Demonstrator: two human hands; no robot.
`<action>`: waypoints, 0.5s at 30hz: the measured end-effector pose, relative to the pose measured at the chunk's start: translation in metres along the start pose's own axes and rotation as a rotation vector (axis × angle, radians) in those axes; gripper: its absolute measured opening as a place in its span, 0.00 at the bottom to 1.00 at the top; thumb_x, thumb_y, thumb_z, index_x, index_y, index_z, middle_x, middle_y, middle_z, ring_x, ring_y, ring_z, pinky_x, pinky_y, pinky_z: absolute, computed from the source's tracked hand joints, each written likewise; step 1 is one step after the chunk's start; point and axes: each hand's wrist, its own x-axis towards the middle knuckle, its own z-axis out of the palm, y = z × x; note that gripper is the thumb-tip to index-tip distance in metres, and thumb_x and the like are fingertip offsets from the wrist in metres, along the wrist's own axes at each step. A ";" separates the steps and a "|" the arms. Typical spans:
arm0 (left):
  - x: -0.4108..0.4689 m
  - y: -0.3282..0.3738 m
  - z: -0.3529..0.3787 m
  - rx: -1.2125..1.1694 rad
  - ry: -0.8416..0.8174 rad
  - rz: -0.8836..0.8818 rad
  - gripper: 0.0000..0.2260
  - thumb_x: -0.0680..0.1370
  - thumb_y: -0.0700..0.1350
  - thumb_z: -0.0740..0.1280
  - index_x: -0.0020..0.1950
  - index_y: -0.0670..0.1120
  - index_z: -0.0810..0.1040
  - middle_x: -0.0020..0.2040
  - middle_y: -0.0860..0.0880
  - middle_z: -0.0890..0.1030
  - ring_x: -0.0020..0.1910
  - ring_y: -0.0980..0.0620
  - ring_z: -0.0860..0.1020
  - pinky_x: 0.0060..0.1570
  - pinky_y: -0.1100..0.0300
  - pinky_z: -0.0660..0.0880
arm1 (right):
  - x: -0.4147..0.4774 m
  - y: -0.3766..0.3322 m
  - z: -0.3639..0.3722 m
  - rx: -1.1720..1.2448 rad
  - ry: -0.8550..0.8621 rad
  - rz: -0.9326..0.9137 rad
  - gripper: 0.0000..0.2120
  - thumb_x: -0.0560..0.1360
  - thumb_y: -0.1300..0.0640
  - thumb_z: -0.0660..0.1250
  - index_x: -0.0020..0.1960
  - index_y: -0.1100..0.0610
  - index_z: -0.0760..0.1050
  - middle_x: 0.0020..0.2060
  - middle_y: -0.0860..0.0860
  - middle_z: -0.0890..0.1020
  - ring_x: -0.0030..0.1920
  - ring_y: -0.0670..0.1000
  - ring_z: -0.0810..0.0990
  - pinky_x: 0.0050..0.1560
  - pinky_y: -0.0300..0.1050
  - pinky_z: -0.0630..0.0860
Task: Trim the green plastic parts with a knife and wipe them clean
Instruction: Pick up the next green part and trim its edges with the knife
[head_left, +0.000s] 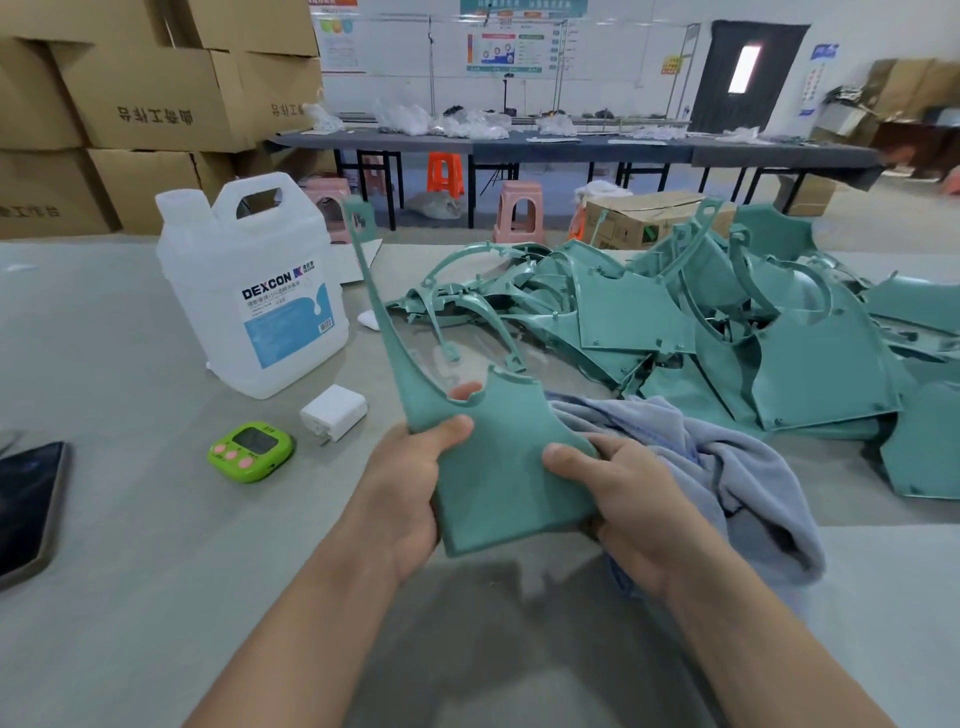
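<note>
Green part (493, 467) clasped by left hand (400, 499), right hand (639, 519) — cloth (727, 467) beside, jug (249, 291), timer (251, 451) leftward, pile (727, 338) behind.

One green part (493, 467) held up, a heap (727, 338) of more too tangled to count, one cloth (727, 467), one jug (249, 291), one timer (251, 451), one charger (335, 412), one phone (26, 504).
</note>
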 end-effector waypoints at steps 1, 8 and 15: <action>0.000 0.001 0.000 -0.044 -0.014 -0.033 0.13 0.79 0.36 0.63 0.59 0.45 0.84 0.56 0.41 0.85 0.54 0.41 0.85 0.45 0.50 0.84 | -0.002 0.000 0.001 -0.144 0.053 -0.072 0.12 0.76 0.60 0.72 0.59 0.55 0.83 0.48 0.52 0.88 0.46 0.52 0.87 0.43 0.53 0.84; 0.002 0.001 0.001 -0.127 -0.008 -0.128 0.18 0.85 0.48 0.57 0.65 0.40 0.80 0.61 0.38 0.83 0.58 0.41 0.83 0.57 0.47 0.79 | -0.021 0.008 0.031 -1.327 0.124 -0.622 0.34 0.78 0.37 0.61 0.81 0.44 0.58 0.82 0.44 0.55 0.81 0.42 0.43 0.80 0.44 0.39; 0.008 0.008 -0.003 -0.172 0.041 -0.180 0.25 0.84 0.57 0.57 0.66 0.37 0.78 0.60 0.37 0.83 0.57 0.40 0.83 0.55 0.46 0.78 | -0.024 0.019 0.046 -1.351 -0.196 -0.632 0.34 0.82 0.38 0.54 0.84 0.43 0.47 0.82 0.40 0.47 0.81 0.39 0.40 0.80 0.45 0.37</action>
